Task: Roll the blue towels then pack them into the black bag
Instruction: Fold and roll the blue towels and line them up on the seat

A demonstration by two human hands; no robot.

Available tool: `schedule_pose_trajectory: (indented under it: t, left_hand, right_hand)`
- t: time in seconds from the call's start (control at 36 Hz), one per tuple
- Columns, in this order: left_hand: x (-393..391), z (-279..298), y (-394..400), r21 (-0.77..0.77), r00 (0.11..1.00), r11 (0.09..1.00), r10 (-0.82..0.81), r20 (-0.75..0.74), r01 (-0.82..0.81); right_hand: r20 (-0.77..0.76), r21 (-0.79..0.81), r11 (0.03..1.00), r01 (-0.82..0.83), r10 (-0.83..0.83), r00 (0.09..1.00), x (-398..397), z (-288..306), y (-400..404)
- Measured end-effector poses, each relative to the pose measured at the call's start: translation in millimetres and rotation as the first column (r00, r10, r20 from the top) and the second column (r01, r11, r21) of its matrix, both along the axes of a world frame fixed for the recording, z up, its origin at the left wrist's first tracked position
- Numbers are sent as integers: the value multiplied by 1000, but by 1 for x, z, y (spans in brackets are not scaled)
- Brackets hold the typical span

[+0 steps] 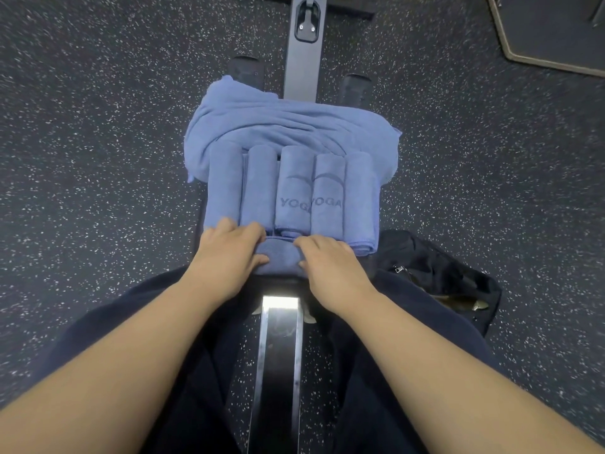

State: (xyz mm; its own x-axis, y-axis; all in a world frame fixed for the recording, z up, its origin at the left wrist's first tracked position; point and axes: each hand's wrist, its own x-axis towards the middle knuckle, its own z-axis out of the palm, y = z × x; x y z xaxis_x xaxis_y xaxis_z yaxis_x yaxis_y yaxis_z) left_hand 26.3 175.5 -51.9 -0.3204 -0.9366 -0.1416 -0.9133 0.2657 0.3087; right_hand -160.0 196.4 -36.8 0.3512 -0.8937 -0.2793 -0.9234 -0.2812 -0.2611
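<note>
Several rolled blue towels [291,191] lie side by side on a bench seat, two of them showing "YOGA" lettering. Behind them sits a loose heap of unrolled blue towels [281,122]. At the near edge lies a partly rolled blue towel [282,257], crosswise to the others. My left hand [229,253] grips its left end, fingers curled over the roll. My right hand [330,267] grips its right end the same way. The black bag [435,267] sits on the floor just right of my right hand, its zipper open.
A metal bench rail [280,355] runs between my dark-clothed legs toward the camera. The bench's grey post [302,60] extends away, with two black foam rollers beside it. Dark speckled rubber floor lies all around. A dark mat corner [556,34] shows top right.
</note>
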Motion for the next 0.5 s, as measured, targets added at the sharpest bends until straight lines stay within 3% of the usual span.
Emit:
schedule_pose_trajectory:
  t: [0.19,0.39,0.5]
  left_hand:
    - [0,0,7,-169,998,984,-58,-37,51]
    - [-2,1,14,-30,972,975,-220,-80,218]
    - [-6,-3,14,-80,972,969,-236,-22,233]
  right_hand:
    - [-69,-22,1000,-14,12,998,2,-3,0]
    - [-92,-62,998,-19,13,996,6,-4,-3]
    - [-75,-52,998,-35,31,997,5,-5,-5]
